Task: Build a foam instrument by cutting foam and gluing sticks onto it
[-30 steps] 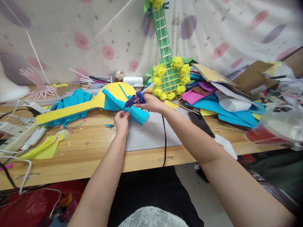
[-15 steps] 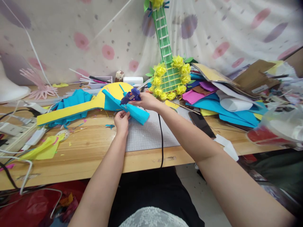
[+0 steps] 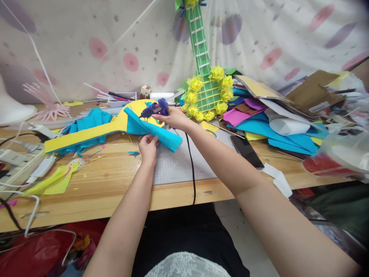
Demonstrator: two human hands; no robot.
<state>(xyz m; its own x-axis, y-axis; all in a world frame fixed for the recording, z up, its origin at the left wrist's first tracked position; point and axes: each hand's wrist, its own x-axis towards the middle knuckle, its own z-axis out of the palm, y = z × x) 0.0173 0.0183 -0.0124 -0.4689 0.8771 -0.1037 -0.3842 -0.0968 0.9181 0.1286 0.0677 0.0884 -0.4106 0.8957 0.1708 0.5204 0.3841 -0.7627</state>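
Observation:
A blue hot glue gun [image 3: 154, 109] is gripped in my right hand [image 3: 173, 117], its nozzle close over a strip of blue crepe paper [image 3: 165, 139]. Whether the tip touches the paper I cannot tell. The thumb and fingers of my left hand [image 3: 148, 147] pinch the lower edge of that strip. Its left part lies along a yellow guitar-shaped cutout [image 3: 83, 136], whose long neck points left. Under the neck bunches more gathered blue crepe paper [image 3: 89, 123]. Part of the cutout's round body is hidden behind the glue gun and the strip.
A grey cutting mat [image 3: 173, 169] lies under the work, crossed by the gun's black cord [image 3: 192, 169]. Behind stands a green paper guitar [image 3: 201, 50] with yellow flowers. Coloured paper [image 3: 259, 127] is piled right, near a phone [image 3: 246, 152]. Power strips [image 3: 21, 165] sit left.
My right hand has moved the glue gun a little left and up along the strip. The cord has shifted left with it. My left hand keeps its pinch in the same spot.

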